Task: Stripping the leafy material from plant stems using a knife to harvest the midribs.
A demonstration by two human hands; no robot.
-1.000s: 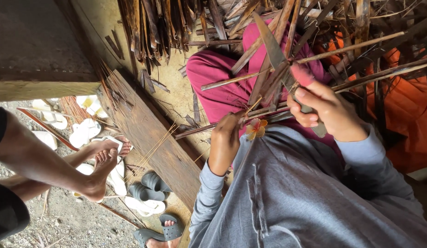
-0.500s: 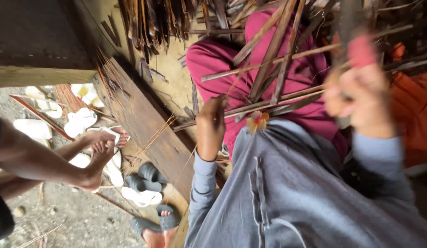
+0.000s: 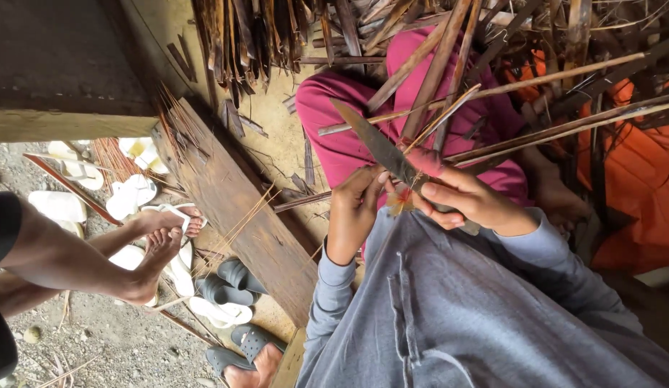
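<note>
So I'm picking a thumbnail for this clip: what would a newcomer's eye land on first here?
Most likely the long dark knife at centre, gripped by the right hand with its blade pointing up and left across the bright pink trousers. The left hand pinches a thin strip beside it, with dry leaf strips fanned above. At lower left, another person's bare feet rest among white and grey sandals.

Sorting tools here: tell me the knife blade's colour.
Dark, rusty grey-brown knife blade, clearest in the head view.
</note>
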